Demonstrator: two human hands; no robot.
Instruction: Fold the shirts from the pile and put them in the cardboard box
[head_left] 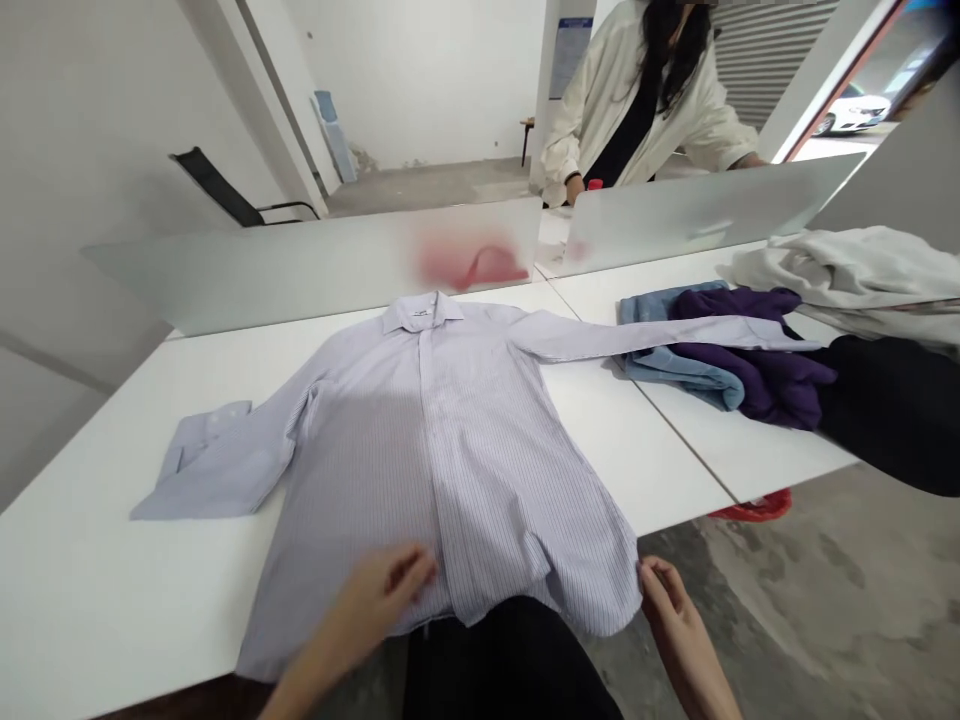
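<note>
A pale lilac striped button-up shirt [375,430] lies front up on the white table, its collar toward the far side and its hem hanging over the near edge. One sleeve is bent at the left; the other stretches right across some folded clothes. At the shirt's lower right corner, my right hand [675,610] pinches the hem between thumb and fingers. My left hand [375,605], slightly blurred, hovers over the lower front near the button placket. Its fingers are curled together, with nothing visible in them.
To the right lie blue denim [690,375], a purple garment [787,390], a black garment [892,400] and white cloth [862,265]. A frosted divider [315,265] runs along the far edge. Beyond it stands a person in a white jacket [600,100]. Below the table is a red-rimmed bin [757,508].
</note>
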